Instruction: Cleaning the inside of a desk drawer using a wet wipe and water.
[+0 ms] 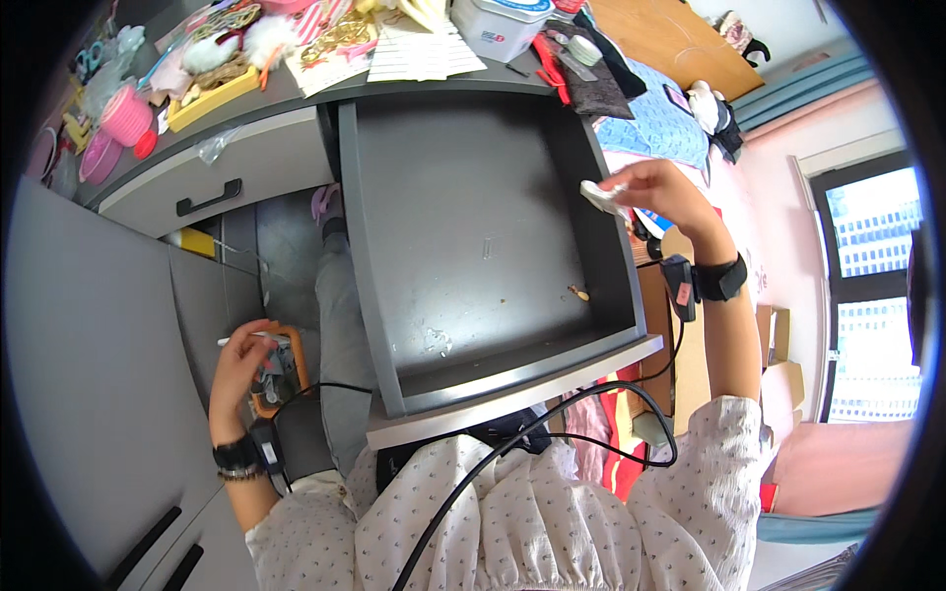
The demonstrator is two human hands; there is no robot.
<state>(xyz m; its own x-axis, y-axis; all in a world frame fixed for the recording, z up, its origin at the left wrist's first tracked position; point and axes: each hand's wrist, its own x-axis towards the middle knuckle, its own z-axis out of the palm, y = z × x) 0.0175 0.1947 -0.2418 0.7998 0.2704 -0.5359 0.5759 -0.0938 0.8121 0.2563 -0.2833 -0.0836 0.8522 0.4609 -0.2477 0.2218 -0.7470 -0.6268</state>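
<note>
My right hand (pixel 650 193) pinches a crumpled white tissue (pixel 604 198) at the right side wall of an open grey drawer (pixel 473 221). On the drawer's floor lie small brown crumbs (pixel 579 293) near the front right and whitish scraps (pixel 437 340) near the front left. My left hand (pixel 244 356) is low at the left, above an orange-rimmed bin (pixel 299 358) with bits of rubbish in it. A thin white item shows by its fingers; whether they grip it, I cannot tell. Each wrist wears a black strap with a small cabled device.
The desktop behind holds craft bits, a yellow tray (pixel 214 96), lined paper (pixel 421 55) and a white tub (pixel 502 29). A closed drawer with a black handle (pixel 209 197) is at the left. A black cable (pixel 510 443) loops before my body. Cardboard boxes (pixel 782 369) stand right.
</note>
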